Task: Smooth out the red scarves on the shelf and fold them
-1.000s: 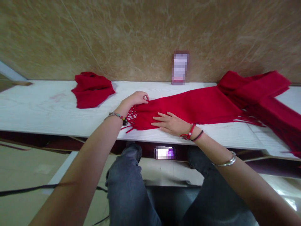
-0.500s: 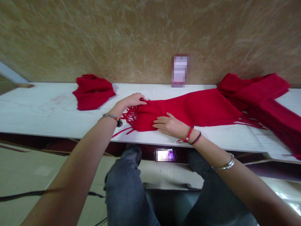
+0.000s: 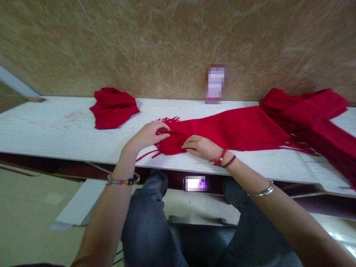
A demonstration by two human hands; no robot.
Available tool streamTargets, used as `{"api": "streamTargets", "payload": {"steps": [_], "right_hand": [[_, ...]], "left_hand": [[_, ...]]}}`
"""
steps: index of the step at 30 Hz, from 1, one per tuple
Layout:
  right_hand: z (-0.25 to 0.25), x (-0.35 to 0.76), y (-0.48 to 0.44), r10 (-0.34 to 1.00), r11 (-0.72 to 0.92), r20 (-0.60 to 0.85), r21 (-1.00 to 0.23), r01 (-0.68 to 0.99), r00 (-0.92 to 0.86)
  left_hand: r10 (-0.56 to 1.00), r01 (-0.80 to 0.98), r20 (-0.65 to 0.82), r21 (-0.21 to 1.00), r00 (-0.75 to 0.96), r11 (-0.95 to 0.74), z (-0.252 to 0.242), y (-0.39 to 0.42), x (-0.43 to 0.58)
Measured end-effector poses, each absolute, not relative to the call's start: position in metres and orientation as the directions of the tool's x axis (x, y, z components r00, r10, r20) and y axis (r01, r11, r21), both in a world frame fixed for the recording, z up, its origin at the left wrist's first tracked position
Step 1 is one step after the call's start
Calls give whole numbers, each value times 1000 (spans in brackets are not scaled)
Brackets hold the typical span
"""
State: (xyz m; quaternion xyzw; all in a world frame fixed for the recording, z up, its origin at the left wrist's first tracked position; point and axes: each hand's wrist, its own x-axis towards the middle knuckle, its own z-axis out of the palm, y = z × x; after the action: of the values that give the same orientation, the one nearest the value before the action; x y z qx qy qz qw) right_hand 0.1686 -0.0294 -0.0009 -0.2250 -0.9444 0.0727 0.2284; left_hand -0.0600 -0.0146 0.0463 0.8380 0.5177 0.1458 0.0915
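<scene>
A red scarf (image 3: 239, 128) with fringed ends lies spread along a white wood-grain table. Over its left fringe is my left hand (image 3: 148, 134), thumb and fingers apart and touching the strands and cloth edge. Some of the fringe is hidden beneath that hand. My right hand (image 3: 204, 147) rests palm down on the scarf's near side, farther right. Its fingers are slightly bent and close together, with a gap at the thumb, and no cloth visibly gripped.
More folded red scarves (image 3: 303, 107) are heaped at the right. A small folded red cloth (image 3: 114, 109) lies at the left. Behind the white table (image 3: 52, 122) rises a marbled wall (image 3: 167, 48); a blurred-out upright object (image 3: 215, 85) stands against it. A lit phone-like screen (image 3: 196, 183) shows below the table's edge.
My left hand has come nearer the table's front edge, from the fringe's far corner to its middle. My right hand's fingers have drawn together and bent. The view has shifted slightly.
</scene>
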Motion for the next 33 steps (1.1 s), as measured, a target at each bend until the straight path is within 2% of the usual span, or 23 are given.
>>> {"api": "streamTargets", "payload": {"steps": [2, 4, 10, 13, 16, 18, 25, 29, 33], "right_hand": [[-4, 168, -27, 471, 880, 428, -297, 371, -772], [-4, 168, -26, 497, 861, 449, -360, 358, -743], [-3, 170, -24, 628, 770, 483, -500, 396, -611], [-5, 171, -23, 594, 797, 488, -467, 384, -640], [-7, 170, -25, 510, 853, 448, -373, 365, -734], [-7, 168, -27, 500, 862, 424, -323, 390, -755], [-4, 166, -34, 576, 817, 430, -283, 502, -695], [-4, 165, -33, 573, 819, 378, -283, 499, -727], [-7, 166, -31, 526, 850, 391, -263, 456, -756]], "left_hand": [[865, 818, 46, 302, 500, -489, 44, -34, -60], [855, 822, 4, 273, 519, -500, 41, -44, -59], [864, 848, 156, 175, 478, -501, 38, -55, -61], [839, 833, 128, 114, 528, -542, 34, -60, -58], [846, 848, 96, 28, 524, -529, 30, -61, -54], [851, 856, 110, 3, 513, -517, 29, -61, -54], [820, 827, 188, 57, 541, -559, 26, -62, -56], [838, 847, 157, 12, 523, -531, 21, -61, -53], [827, 842, 187, -9, 531, -539, 19, -60, -53]]}}
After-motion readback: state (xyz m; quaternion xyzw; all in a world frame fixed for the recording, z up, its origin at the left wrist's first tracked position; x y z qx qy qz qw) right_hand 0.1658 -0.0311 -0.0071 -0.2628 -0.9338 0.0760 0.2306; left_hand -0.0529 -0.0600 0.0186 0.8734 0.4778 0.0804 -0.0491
